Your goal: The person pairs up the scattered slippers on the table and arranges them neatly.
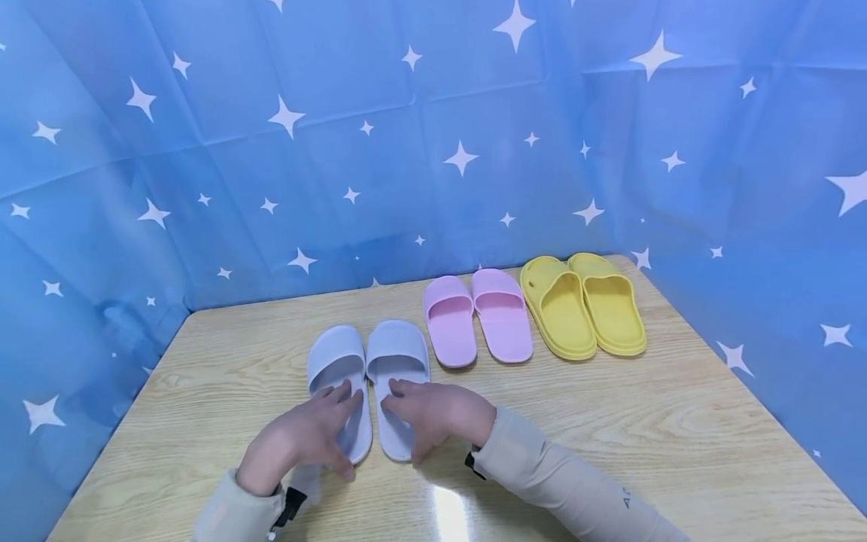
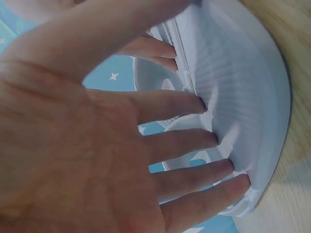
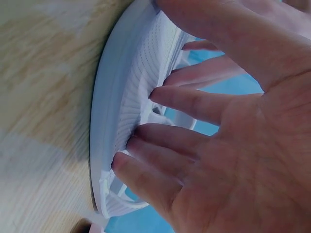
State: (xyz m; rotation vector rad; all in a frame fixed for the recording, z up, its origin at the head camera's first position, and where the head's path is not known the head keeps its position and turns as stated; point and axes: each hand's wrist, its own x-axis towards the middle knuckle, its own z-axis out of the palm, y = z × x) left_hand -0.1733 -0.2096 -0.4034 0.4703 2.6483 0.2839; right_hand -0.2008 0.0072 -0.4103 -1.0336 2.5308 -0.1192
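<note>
A pair of pale grey-lavender slide slippers stands side by side on the wooden table, toes toward the back. Over the heel half of the left slipper point(image 1: 335, 346) is my left hand point(image 1: 298, 436), its fingers spread and fairly straight. In the left wrist view those fingertips point(image 2: 209, 138) meet the ribbed insole point(image 2: 228, 63). My right hand point(image 1: 440, 412) reaches over the right slipper point(image 1: 398, 342) from the side, thumb near its heel. Extended right fingertips point(image 3: 158, 92) lie at the insole in the right wrist view. Neither hand is curled round a slipper.
Right of the grey pair stand two pink slippers point(image 1: 452, 331), then two yellow clogs point(image 1: 562, 324), in a row near the table's back edge. A blue star-patterned curtain point(image 1: 379, 150) hangs behind and along both sides of the wooden table point(image 1: 630, 436).
</note>
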